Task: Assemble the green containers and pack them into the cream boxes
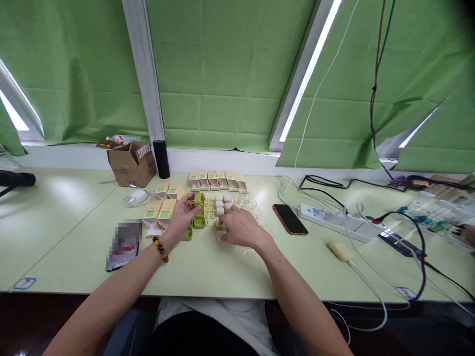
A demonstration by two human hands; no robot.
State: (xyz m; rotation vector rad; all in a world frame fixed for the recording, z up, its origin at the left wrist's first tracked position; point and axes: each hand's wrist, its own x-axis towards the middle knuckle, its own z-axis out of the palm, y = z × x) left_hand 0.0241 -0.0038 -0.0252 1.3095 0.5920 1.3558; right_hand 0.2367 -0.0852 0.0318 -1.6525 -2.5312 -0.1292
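Observation:
My left hand (181, 216) is closed round a small green case (199, 199), held just above the pale green table (74, 217). More green cases (199, 222) lie right beside it. My right hand (240, 228) rests palm down with curled fingers on small pale pink pieces (221, 236), and what the fingers pinch is hidden. Rows of pale pink and yellow pieces (218, 203) lie between the hands. Small tan boxes (217, 181) stand in a row behind them, and several more tan boxes (159, 212) lie to the left of my left hand.
A cardboard box (130, 164) and a black cylinder (162, 159) stand at the back left. A black phone (290, 219), a white power strip (334, 220) and several cables lie to the right. A dark flat item (123, 245) lies near the front left.

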